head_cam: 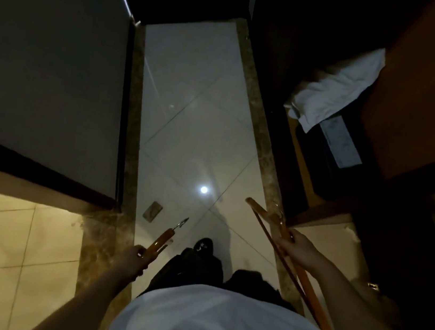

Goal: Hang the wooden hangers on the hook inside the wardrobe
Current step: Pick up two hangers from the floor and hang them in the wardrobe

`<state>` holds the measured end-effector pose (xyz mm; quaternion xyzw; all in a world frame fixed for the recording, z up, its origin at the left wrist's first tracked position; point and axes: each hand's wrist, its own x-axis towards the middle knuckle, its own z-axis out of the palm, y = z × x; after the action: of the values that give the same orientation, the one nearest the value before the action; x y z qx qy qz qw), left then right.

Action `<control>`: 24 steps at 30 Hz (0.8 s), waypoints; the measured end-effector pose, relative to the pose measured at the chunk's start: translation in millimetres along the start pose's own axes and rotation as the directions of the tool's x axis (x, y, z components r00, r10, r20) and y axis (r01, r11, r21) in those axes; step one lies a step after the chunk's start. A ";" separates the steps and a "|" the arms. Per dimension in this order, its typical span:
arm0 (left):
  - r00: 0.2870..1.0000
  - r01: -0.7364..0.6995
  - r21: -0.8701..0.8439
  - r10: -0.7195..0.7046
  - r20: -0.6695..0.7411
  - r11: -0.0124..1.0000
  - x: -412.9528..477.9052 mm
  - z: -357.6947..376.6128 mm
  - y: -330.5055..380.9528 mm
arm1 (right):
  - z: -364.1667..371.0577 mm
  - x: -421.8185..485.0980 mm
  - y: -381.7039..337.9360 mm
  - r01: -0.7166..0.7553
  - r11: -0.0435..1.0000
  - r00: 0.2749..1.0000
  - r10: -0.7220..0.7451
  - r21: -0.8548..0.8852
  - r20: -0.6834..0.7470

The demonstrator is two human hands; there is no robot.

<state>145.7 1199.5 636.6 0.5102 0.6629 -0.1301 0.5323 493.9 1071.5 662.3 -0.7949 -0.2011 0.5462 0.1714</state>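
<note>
Wood in both hands, standing by the dark wardrobe side

Grey and matt, a flat wall panel fills the far left, with pale yellow floor tiles below it. A mottled brown stone strip runs alongside, bordering glossy white floor tiles that carry a round bright reflection of a lamp. A small tan rectangular plate lies on the white tiles near the strip.

Just below it, the person's left hand is clenched round the end of an orange-brown wooden hanger, held low over the floor, its silver metal hook pointing forward and away from the body. Between the arms show dark trousers, one black shoe and a white shirt.

Further right, the right hand grasps a second orange-brown wooden hanger with a thin crossbar at its middle; this one lies slanted beside the right forearm, one tip reaching out over the second brown border strip. The two hangers are well apart.

At the right a dark recess opens, too dim to read fully. Inside it, a crumpled white cloth drapes over the top of a black box, and a pale printed sheet lies on the box. An orange-brown wooden panel closes the far right edge
</note>
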 end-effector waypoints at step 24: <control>0.941 -0.335 0.248 0.308 0.143 0.909 180.6 -58.1 419.8 | -170.7 148.9 -147.6 -0.101 0.926 0.983 0.150 0.365 -0.109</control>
<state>470.3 1525.3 664.0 0.6726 0.5181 -0.1549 0.5051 682.4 1265.0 674.8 -0.7969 -0.0349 0.5283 0.2908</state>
